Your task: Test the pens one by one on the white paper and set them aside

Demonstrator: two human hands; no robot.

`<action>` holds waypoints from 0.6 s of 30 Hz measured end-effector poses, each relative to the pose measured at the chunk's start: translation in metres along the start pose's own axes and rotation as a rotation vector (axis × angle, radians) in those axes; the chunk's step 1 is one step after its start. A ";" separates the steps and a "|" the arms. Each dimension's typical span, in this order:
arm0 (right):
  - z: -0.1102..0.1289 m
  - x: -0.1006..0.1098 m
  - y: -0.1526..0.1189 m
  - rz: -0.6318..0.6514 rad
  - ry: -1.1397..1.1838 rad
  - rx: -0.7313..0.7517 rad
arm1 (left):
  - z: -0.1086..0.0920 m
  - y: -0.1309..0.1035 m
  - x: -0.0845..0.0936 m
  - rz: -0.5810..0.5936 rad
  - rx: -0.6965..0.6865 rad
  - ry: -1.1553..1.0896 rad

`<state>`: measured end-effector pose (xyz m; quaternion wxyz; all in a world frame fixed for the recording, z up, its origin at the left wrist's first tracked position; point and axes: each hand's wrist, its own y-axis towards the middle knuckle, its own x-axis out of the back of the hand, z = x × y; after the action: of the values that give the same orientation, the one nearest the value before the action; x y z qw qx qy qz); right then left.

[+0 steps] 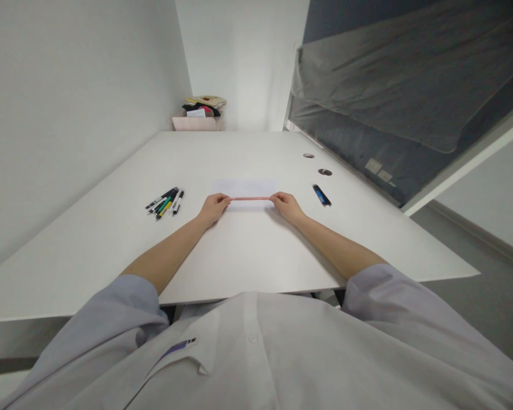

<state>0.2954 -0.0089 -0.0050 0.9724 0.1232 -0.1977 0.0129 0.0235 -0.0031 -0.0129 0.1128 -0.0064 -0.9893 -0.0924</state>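
Observation:
A thin, straight, orange-pink strip (250, 199) stretches level between my two hands, above or on a sheet of white paper (244, 186). My left hand (214, 209) pinches its left end between thumb and fingers. At the other end, the fingertips of my right hand (287, 205) are closed on it in the same way. Whether the strip touches the paper I cannot tell. Part of the sheet is hidden behind the hands and the strip.
On the white table (248, 256), a pile of pens (166, 204) lies to the left. Dark and blue pen-like items (322, 195) lie to the right, near two round metallic discs (325, 172). A box with cloth-like things (196, 122) stands beyond the far edge. Grey fabric covers the right-hand partition (367, 85).

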 end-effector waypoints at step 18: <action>0.000 0.000 -0.001 0.016 0.007 -0.022 | -0.001 -0.001 0.000 0.006 -0.036 0.066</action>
<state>0.2953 -0.0097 -0.0047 0.9742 0.1111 -0.1953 0.0190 0.0235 -0.0047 -0.0120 0.1455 -0.0084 -0.9832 -0.1098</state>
